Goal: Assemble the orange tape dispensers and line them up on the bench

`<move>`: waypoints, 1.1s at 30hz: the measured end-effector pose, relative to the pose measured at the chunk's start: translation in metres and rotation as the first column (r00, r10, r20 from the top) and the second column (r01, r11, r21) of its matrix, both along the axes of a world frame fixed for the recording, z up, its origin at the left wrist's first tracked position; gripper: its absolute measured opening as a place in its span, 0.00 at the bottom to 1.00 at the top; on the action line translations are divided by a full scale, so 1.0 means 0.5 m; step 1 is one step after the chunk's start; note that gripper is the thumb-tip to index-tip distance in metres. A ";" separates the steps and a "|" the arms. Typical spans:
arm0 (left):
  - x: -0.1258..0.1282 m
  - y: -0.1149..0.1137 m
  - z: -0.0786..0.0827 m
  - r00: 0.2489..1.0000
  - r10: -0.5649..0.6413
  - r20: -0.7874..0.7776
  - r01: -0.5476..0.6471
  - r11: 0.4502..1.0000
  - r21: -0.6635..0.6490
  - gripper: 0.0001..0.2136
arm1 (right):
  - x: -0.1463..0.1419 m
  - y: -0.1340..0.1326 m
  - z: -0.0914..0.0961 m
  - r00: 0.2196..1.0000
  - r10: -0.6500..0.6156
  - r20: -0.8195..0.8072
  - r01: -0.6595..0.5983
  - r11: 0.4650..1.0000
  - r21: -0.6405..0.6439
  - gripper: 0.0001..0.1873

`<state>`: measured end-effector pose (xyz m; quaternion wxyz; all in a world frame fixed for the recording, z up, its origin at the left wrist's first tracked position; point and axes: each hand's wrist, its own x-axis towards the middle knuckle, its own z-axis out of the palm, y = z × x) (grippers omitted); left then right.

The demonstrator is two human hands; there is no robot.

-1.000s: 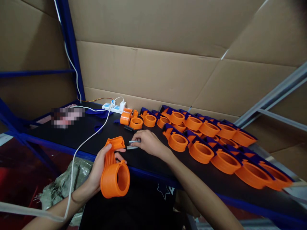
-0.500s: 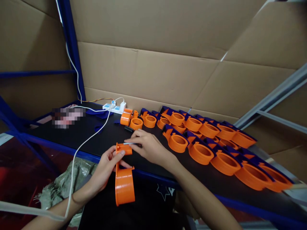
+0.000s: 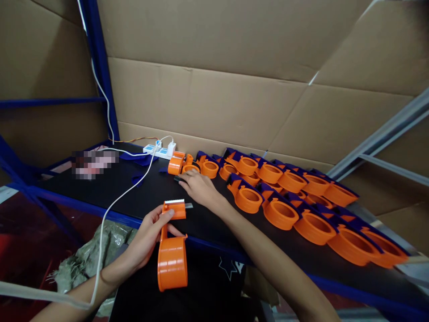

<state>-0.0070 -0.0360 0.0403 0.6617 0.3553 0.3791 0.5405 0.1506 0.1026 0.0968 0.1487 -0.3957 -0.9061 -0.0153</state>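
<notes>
My left hand [image 3: 150,235] grips an orange tape dispenser [image 3: 172,264], its round hub hanging below and the thumb on its upper part. Along the dispenser's top edge sits a serrated metal blade [image 3: 174,201]. A short grey metal strip [image 3: 189,205] shows just right of the blade end; whether it touches the dispenser I cannot tell. My right hand [image 3: 200,187] is lowered over the black table, fingers closed on a dark, stick-like object [image 3: 178,179], most of which they hide.
Rows of orange and dark-blue tape dispensers [image 3: 281,214] fill the table's right side. Orange parts [image 3: 176,163] stand beside a white power strip [image 3: 161,151] at the back. A white cable [image 3: 124,193] crosses the left side. Cardboard [image 3: 208,98] walls the back.
My right hand has left the blade and moved up and away to the dark object on the table. The blade now sits on the dispenser, whose lower part has tilted slightly.
</notes>
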 end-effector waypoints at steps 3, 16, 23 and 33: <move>-0.001 -0.002 0.003 1.000 0.001 0.012 -0.001 1.000 -0.004 0.21 | -0.018 0.032 -0.022 0.999 -0.032 0.044 0.031 0.999 0.007 0.13; -0.006 0.007 -0.005 0.995 0.092 0.041 -0.094 0.995 0.028 0.20 | -0.010 0.047 -0.028 0.989 0.073 -0.131 -0.081 0.995 -0.056 0.13; -0.001 0.012 -0.011 0.971 0.223 0.085 -0.227 0.973 0.044 0.19 | 0.040 -0.014 0.033 0.873 0.280 -0.398 -0.370 0.913 -0.169 0.15; 0.003 0.010 -0.009 0.977 0.200 0.079 -0.205 0.977 0.057 0.20 | -0.009 -0.098 -0.005 0.827 0.316 -0.464 -0.392 0.917 -0.073 0.12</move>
